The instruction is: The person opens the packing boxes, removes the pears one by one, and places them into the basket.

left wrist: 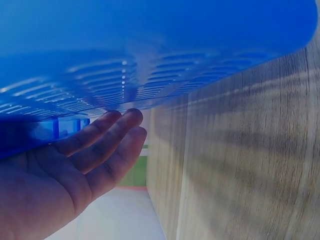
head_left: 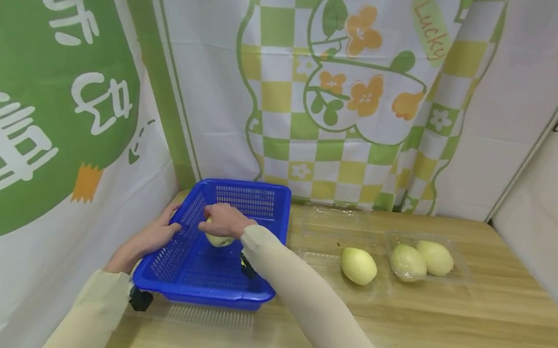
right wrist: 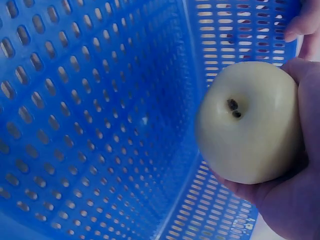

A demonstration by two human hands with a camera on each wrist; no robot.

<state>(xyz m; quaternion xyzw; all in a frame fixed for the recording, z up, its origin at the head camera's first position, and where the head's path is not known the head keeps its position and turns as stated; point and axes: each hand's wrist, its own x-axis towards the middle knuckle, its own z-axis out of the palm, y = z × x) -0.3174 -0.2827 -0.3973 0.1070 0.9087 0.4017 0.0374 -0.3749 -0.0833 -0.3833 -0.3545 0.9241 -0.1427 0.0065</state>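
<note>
A blue plastic basket with slotted walls stands on the left of the table. My left hand holds its left side, thumb over the rim; the left wrist view shows that hand's fingers against the outer wall. Inside the basket, my right hand grips a pale yellow pear. The right wrist view shows the pear's dark-pitted end facing the camera, with fingers and palm around its side. Whether the pear touches the basket floor, I cannot tell.
Right of the basket, a single pear lies by clear plastic packaging. Two more pears sit in a clear plastic container farther right. Printed cloth hangs behind the wooden table and at both sides.
</note>
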